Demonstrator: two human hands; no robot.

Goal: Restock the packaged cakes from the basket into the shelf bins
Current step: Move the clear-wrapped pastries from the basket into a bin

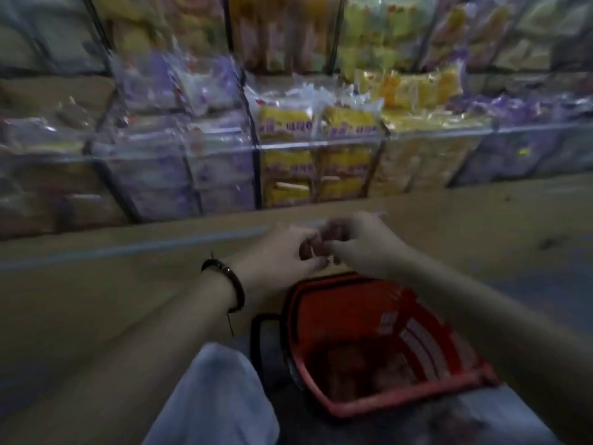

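My left hand (282, 252) and my right hand (356, 242) meet fingertip to fingertip above the red basket (401, 403), fingers curled inward. No cake pack shows between them; motion blur hides any small thing at the fingertips. Brownish packaged cakes (369, 370) lie in the bottom of the basket, which stands on the floor below my arms. Behind the hands runs a row of clear shelf bins (321, 146) filled with wrapped cakes, yellow packs (317, 122) straight ahead and purple packs (179, 91) to the left.
A tan wooden ledge (128, 284) runs across in front of the bins, between them and my hands. My knee in light trousers (218, 396) is just left of the basket. More bins of yellow and purple packs (417, 85) fill the upper shelf and the right side.
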